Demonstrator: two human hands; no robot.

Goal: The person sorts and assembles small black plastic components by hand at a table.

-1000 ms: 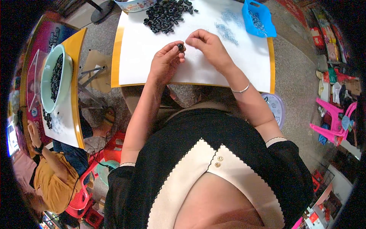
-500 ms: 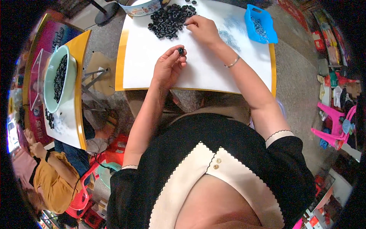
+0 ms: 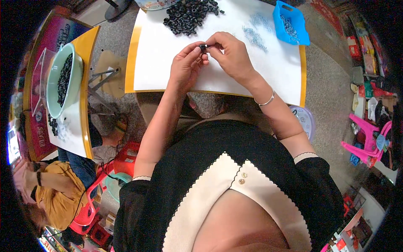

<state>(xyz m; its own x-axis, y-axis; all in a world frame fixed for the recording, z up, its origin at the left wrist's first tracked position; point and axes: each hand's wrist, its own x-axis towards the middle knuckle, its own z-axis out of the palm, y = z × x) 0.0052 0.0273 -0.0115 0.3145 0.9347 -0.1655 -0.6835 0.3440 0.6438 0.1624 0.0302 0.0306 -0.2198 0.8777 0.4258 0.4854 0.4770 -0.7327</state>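
My left hand [image 3: 184,65] pinches a small black round part [image 3: 202,48] between thumb and fingertips, above the white tabletop [image 3: 157,63]. My right hand [image 3: 233,56] has come up against it from the other side, thumb and forefinger pressed together at the part. Whatever those right fingertips hold is too small to make out; a tiny pale spot shows between the hands. Just beyond them lies a heap of similar black parts [image 3: 187,19]. Small clear bluish pieces [image 3: 255,38] are scattered right of the heap.
A blue plastic basket [image 3: 303,35] with small clear pieces stands at the far right corner. A round tin [image 3: 153,4] is at the far left. On the left, a side table [image 3: 86,138] bears a pale green basin [image 3: 77,80] of black parts; a person in mustard clothing [image 3: 63,189] sits nearby.
My right hand has moved from the edge of the heap toward me and left, meeting the black part in my left hand. The left hand keeps its hold. The seated person's arms have shifted.
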